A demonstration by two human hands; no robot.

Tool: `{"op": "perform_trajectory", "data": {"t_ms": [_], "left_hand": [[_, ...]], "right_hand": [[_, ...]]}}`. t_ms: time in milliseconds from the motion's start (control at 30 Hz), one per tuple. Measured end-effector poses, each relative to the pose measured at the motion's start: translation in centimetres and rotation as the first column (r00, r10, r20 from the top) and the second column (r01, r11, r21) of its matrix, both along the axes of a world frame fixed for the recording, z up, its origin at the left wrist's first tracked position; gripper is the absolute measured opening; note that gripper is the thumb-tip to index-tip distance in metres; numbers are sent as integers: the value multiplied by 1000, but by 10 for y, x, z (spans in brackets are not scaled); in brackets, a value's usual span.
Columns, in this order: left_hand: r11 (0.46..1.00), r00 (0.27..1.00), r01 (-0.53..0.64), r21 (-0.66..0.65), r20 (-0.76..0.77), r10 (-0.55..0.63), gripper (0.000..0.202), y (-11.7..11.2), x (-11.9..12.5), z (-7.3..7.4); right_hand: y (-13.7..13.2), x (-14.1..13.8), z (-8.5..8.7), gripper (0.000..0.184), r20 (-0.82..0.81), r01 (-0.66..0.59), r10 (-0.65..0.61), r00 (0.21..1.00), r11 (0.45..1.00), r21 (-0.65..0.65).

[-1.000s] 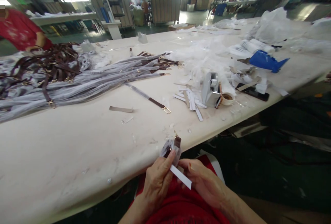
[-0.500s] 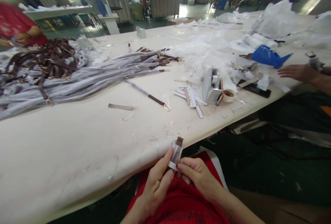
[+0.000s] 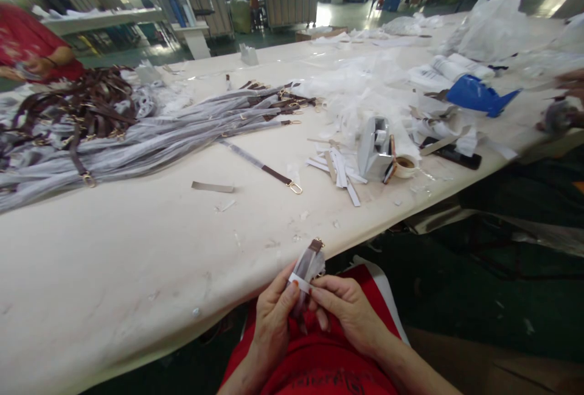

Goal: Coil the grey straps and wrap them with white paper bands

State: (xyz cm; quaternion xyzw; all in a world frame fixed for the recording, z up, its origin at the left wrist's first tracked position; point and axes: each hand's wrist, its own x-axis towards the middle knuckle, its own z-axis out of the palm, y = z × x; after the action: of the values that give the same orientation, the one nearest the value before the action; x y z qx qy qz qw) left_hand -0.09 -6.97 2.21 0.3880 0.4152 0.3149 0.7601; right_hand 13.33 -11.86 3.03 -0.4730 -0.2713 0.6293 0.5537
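Just below the table's near edge, my left hand (image 3: 272, 316) and my right hand (image 3: 347, 310) both pinch the end of a brown strap (image 3: 309, 261) sheathed in clear plastic. A white paper strip (image 3: 298, 282) is wrapped around the sheath between my fingertips. The strap's gold clasp pokes up at the table edge. Both hands are closed on it above my red-clothed lap.
On the cream table (image 3: 137, 249) lie a pile of wrapped straps (image 3: 150, 139), a single strap (image 3: 262, 168), white strips (image 3: 340, 173), a tape dispenser (image 3: 374, 148), a tape roll (image 3: 404, 167), a phone (image 3: 451, 154) and a blue object (image 3: 477, 95). Another person's sleeve (image 3: 22, 36) is far left, a hand (image 3: 563, 109) at right.
The white strip stuck out loose a second ago; it is now wound around the sheathed strap end. The other person's hand at right has pulled back toward the frame edge.
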Motion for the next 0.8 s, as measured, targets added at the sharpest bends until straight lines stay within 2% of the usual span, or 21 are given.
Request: {"op": "perform_trajectory", "data": {"t_ms": [100, 167, 267, 367, 500, 567, 600, 667, 733, 800], "left_hand": [[999, 1000, 4, 48, -2, -4, 67, 0, -3, -3], [980, 998, 38, 196, -48, -29, 59, 1, -7, -6], [881, 985, 134, 453, -157, -69, 45, 3, -11, -7], [723, 967, 203, 660, -251, -42, 38, 7, -11, -5], [395, 954, 267, 879, -299, 21, 46, 12, -7, -1], [283, 953, 278, 918, -302, 41, 49, 13, -6, 0], [255, 952, 278, 926, -301, 54, 49, 14, -6, 0], [237, 951, 274, 932, -299, 77, 49, 14, -6, 0], [252, 947, 276, 928, -307, 93, 49, 14, -6, 1], [289, 941, 286, 914, -324, 94, 49, 13, -7, 2]], "right_hand": [[3, -3, -1, 37, -24, 43, -43, 999, 999, -13], [4, -5, -1, 36, -54, 61, -64, 997, 997, -41], [5, -8, -1, 35, -77, 79, -84, 993, 994, -72], [4, -10, -1, 35, 3, 130, -130, 992, 989, -75], [2, -15, 1, 25, 174, 157, -146, 974, 986, -54], [0, -16, 3, 21, 219, 155, -148, 964, 988, -12], [-2, -16, 5, 20, 224, 146, -143, 964, 989, 3], [-5, -13, 7, 18, 172, 108, -109, 979, 994, 17], [-8, -7, 8, 18, 18, 30, -31, 999, 998, 48], [-9, -1, 6, 21, -157, -41, 56, 986, 994, 99]]}}
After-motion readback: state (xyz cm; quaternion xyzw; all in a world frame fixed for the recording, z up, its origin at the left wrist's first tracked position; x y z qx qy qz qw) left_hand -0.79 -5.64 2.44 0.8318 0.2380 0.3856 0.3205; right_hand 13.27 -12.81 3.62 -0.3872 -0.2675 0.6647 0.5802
